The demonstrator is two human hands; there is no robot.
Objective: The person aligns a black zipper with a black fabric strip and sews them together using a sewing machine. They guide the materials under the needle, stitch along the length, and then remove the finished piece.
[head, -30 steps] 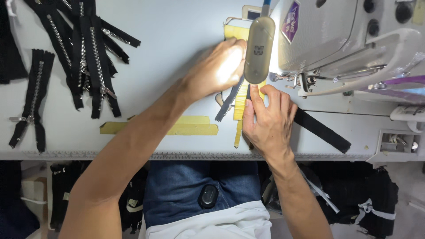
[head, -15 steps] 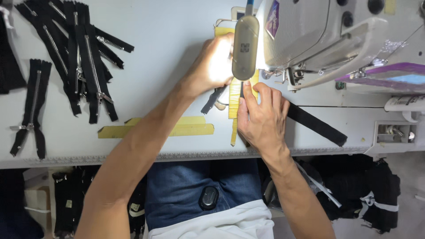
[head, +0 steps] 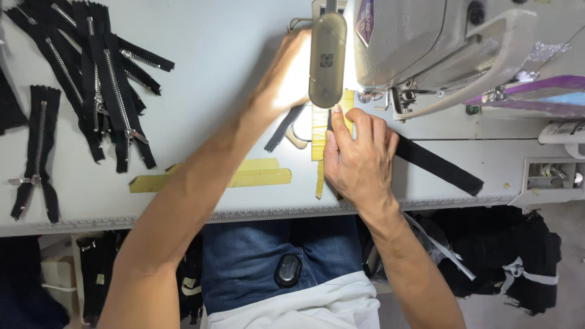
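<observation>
- The right hand (head: 359, 158) lies flat, fingers spread, pressing the black strip (head: 439, 166) and yellow tape (head: 319, 137) onto the bench (head: 213, 73), near its front edge below the machine (head: 439, 49).
- The left hand (head: 286, 79) reaches under the lamp (head: 327, 58); whether its fingers are open or closed cannot be told in the glare.
- Since the earlier frames both hands stay put, the left reaching slightly farther back.
- A zipper pile (head: 97, 85) lies at the bench's back left corner, well apart.
</observation>
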